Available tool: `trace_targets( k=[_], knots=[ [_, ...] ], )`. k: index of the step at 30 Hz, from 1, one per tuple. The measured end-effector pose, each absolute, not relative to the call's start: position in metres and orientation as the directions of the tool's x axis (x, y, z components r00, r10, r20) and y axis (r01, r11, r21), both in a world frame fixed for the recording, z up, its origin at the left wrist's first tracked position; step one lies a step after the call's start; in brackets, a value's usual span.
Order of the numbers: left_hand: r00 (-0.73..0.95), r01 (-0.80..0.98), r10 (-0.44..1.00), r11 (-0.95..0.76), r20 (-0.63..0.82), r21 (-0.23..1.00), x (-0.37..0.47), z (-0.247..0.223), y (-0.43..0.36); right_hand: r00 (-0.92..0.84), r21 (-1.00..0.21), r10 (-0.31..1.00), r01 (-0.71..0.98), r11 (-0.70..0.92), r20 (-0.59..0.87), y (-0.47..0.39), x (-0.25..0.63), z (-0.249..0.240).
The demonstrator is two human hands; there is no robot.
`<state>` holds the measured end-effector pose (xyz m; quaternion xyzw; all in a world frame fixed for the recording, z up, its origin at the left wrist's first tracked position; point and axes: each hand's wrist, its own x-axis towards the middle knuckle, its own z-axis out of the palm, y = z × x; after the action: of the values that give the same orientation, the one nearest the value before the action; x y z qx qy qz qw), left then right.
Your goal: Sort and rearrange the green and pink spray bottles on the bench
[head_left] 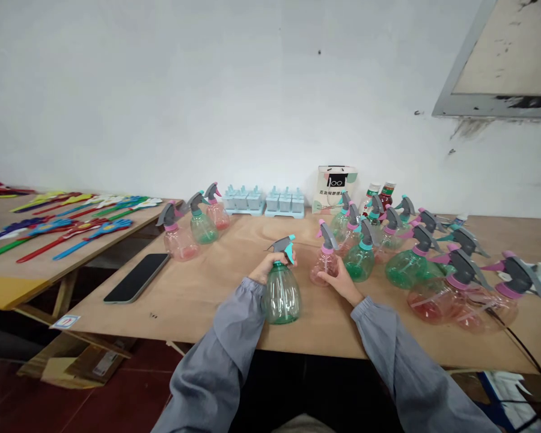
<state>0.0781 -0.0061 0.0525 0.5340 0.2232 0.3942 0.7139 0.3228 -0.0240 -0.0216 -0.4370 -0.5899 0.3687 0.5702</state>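
Observation:
A green spray bottle (pixel 282 296) with a grey and teal nozzle stands upright near the table's front edge. Behind its neck, the fingers of my left hand (pixel 265 267) are wrapped round it. To the right, my right hand (pixel 341 281) has its thumb and fingers around the lower side of a pink spray bottle (pixel 323 263), which is upright with a grey and pink nozzle. Just beyond that hand is another green spray bottle (pixel 359 261). Part of each hand's fingers is hidden behind the bottle it holds.
Several pink and green bottles (pixel 406 269) crowd the table's right side; others (pixel 202 226) stand back left. A black phone (pixel 137 278) lies at left. Light-blue molds (pixel 285 203) and a printed bag (pixel 331 191) line the wall. Colourful hand-shaped items (pixel 92 234) cover the left table.

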Motion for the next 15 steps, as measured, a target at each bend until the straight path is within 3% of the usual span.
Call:
trace_targets(
  k=[15],
  knots=[
    [0.603, -0.263, 0.792, 0.083, 0.097, 0.961, 0.0805, 0.0547, -0.0075, 0.029, -0.938, 0.942, 0.105, 0.329, 0.334, -0.0271, 0.3247, -0.0202]
  ],
)
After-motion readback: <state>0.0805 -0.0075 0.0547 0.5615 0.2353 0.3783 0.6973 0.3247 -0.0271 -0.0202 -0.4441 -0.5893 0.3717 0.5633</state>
